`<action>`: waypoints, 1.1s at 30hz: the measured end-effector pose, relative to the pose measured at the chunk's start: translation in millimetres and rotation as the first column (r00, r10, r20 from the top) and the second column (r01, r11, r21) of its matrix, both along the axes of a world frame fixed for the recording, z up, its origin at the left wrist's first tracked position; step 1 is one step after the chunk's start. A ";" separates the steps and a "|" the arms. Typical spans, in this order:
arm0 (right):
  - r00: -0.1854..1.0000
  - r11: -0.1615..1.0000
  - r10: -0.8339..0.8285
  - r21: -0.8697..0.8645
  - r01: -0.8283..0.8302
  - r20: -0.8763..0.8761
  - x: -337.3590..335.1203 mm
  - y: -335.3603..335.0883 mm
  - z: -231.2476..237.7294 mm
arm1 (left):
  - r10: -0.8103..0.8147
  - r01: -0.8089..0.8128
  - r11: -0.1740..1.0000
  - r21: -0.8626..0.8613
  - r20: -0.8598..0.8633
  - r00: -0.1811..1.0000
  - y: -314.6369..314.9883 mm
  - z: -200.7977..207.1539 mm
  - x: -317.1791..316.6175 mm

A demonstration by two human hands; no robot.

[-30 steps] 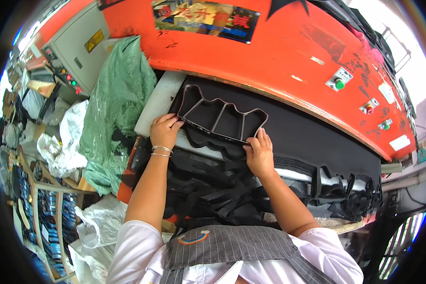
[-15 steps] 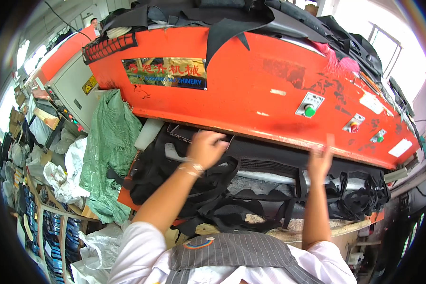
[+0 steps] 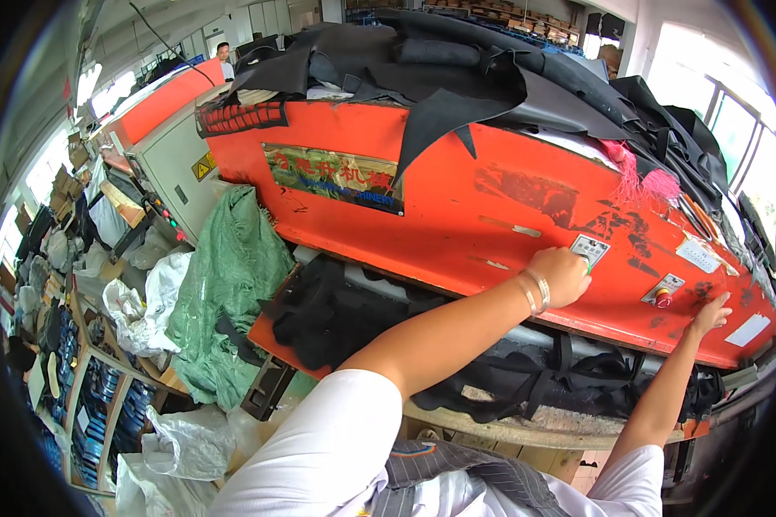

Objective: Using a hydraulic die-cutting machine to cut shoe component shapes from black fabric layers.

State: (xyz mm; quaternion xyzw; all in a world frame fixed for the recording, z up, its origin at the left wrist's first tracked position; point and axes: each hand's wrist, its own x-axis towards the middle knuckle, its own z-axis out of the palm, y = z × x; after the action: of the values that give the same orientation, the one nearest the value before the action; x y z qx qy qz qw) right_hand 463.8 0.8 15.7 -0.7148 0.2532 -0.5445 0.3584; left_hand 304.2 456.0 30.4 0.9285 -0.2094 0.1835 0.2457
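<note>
1. My left hand (image 3: 560,277) was curled against the front of the machine (image 3: 457,207), knuckles bent and fingers drawn in; I saw nothing gripped in it, though the palm side was hidden.
2. The green button (image 3: 588,261) sat at the fingers of that hand, mostly covered by them. Whether I was pressing it or only touching it, I could not tell.
3. My right hand (image 3: 710,315) was half spread, a finger reaching up and outward, with no thing seen in its grasp. What lay under it was out of sight.
4. As for handling, I took the green button to be hard, fixed and sturdy, with a short springy travel. It offered nothing to lift; a fingertip or thumb square on its face seemed the best contact.
5. In looks, only a green sliver showed beside my left fingers, on a pale plate (image 3: 591,247) that stuck out just above them.
6. The red button (image 3: 663,299) stood between my hands, nearer the right, rounded and proud of the front.
7. Below my left forearm lay soft black scraps (image 3: 336,314); well above that hand, black sheets (image 3: 345,56) draped over the machine's top.
</note>
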 end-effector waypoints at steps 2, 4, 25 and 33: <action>0.939 0.938 0.335 -0.122 -0.324 0.083 -37.5 1.4 -12.6 | -0.018 0.006 0.981 -0.193 -0.062 0.998 12.9 -19.7 -26.4; 0.799 0.780 0.600 -0.189 -0.597 -0.046 -93.9 24.5 -42.8 | -0.024 0.000 0.980 -0.199 -0.117 0.993 45.0 -52.7 -63.0; 0.067 -0.129 0.355 -0.119 -0.984 -0.933 -365.1 282.6 -112.0 | 0.483 -0.467 0.876 0.121 -0.237 0.843 98.8 -150.9 -273.9; -0.513 -0.053 0.043 0.511 -0.858 -0.857 -395.7 268.0 -53.7 | 0.151 -0.189 0.982 -0.013 -0.548 0.823 113.3 -145.0 -361.4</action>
State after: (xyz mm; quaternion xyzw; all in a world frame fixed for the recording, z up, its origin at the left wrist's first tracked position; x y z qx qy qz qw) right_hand 68.1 268.8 -38.0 -0.8592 -0.3429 0.3717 0.0781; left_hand -57.2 569.3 -114.6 0.9485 -0.0414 -0.0597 0.3085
